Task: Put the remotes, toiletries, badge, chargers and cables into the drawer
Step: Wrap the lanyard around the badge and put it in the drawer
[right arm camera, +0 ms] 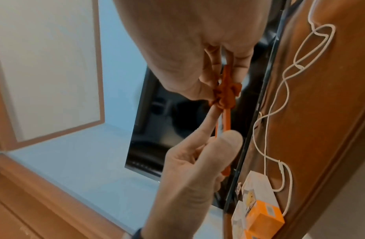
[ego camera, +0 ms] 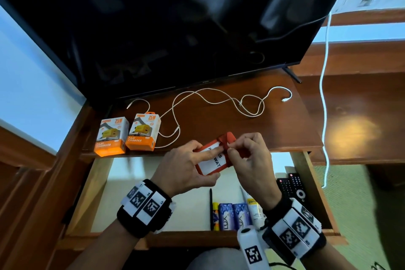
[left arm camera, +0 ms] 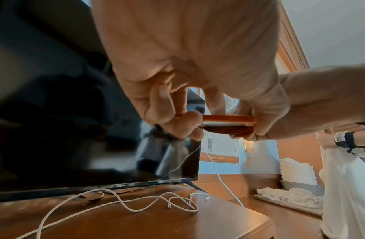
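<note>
Both hands are holding the orange badge (ego camera: 211, 159) in the air, over the open drawer (ego camera: 301, 166) and just in front of the desk (ego camera: 219, 125) edge. L hand (ego camera: 186, 167) is gripping the badge holder, index finger lying straight across the white card, thumb underneath. Card text is only partly readable: "...S" and "...WAT", rest is hidden by fingers. R hand (ego camera: 249, 155) is pinching the orange strap (right arm camera: 226, 92) at the badge's top w/ thumb + fingertips; strap is bunched into a knot there.

Two charger boxes (ego camera: 128, 135) are standing side by side on the desk's front left, touching; each is reading "25W" on top and "FAST CHARGER" on the orange band. White cable (ego camera: 219, 98) is looping loosely across the desk behind them, in front of the TV (ego camera: 153, 28); left wrist view is showing "SKYWORTH" on the TV's lower bezel. Another white cord (ego camera: 324, 94) is hanging down at the right.

Inside the drawer, near its front right: two purple "LUX" soap packs (ego camera: 233, 216), a white tube (ego camera: 254, 206), a small yellow-blue item + a thin dark stick beside them, too small to ID. Two black remotes (ego camera: 292, 186) are lying at the drawer's right side.
</note>
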